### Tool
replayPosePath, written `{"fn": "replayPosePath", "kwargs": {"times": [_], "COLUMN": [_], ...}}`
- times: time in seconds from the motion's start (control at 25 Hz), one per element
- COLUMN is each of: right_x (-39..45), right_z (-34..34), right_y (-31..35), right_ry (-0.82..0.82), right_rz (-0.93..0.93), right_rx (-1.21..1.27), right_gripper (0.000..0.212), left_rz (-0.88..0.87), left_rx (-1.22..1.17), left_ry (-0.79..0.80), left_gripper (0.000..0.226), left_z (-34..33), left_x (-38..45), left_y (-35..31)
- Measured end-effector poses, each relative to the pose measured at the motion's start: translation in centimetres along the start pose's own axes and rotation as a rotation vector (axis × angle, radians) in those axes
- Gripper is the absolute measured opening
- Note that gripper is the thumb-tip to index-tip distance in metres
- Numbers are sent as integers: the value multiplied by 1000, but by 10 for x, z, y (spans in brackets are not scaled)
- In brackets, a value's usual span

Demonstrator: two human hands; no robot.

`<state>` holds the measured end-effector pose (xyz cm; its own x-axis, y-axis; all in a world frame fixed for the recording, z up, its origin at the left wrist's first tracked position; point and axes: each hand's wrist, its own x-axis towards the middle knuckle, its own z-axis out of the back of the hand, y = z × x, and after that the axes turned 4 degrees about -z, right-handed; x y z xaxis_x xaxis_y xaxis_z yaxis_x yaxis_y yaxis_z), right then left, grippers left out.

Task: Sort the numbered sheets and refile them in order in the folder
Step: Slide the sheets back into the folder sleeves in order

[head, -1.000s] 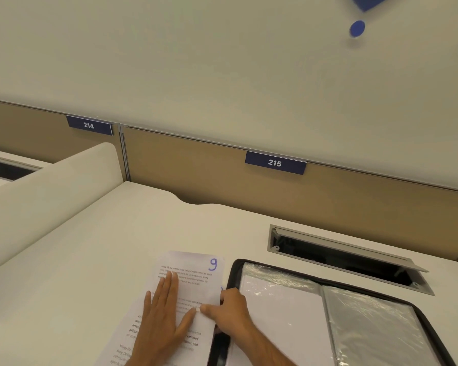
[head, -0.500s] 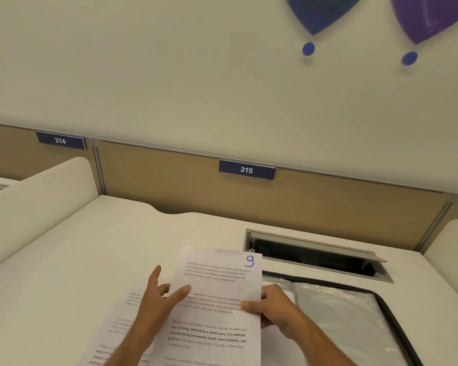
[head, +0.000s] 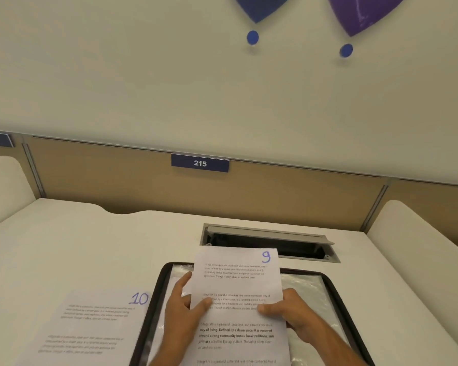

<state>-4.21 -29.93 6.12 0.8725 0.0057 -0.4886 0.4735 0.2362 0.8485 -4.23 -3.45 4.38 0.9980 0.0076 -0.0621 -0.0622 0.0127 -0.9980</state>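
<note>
Presently, taking the open folder (head: 336, 291) as my landmark and reading from left to right: sheet 10 (head: 90, 328) lies flat on the desk (head: 77, 247) just left of the folder, its right edge touching or slightly overlapping the folder's black rim. I cannot tell whether other sheets lie beneath it.

Over the folder's left half, sheet 9 (head: 238, 307) is held raised and roughly upright toward me. My left hand (head: 181, 318) pinches its left edge, thumb on the printed face, fingers (head: 184, 282) behind. My right hand (head: 295, 315) grips the right edge in the same manner, thumb across the text, the other fingers hidden behind the paper.

Beyond the folder, a recessed cable hatch (head: 267, 241) stands open in the desk.

Judgement: the step in hand is filing sheet 9. The next move calls for finding the mouth of a clear sleeve (head: 310, 289), spreading it with one hand, and feeding the sheet in squarely. The glossy plastic may cling or buckle the paper; a slow, level entry is advised.
</note>
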Motion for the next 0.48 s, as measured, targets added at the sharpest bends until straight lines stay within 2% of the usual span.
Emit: {"fn": "replayPosePath", "kwargs": {"times": [0.24,0.36,0.48], "right_x": [0,4,6], "right_z": [51,91,139], "right_y": [-12,-14,-11], "right_ry": [-51,-84,-209], "right_rz": [64,141,199], "right_rx": [5,95,259], "right_gripper": [33,51,67], "left_rz": [15,14,-66], "left_rx": [-1,71,258], "left_ry": [-17,-44,-51], "left_gripper": [65,50,37], "left_z": [-59,-87,-110], "left_x": [15,31,49], "left_y": [-9,-7,-1]}}
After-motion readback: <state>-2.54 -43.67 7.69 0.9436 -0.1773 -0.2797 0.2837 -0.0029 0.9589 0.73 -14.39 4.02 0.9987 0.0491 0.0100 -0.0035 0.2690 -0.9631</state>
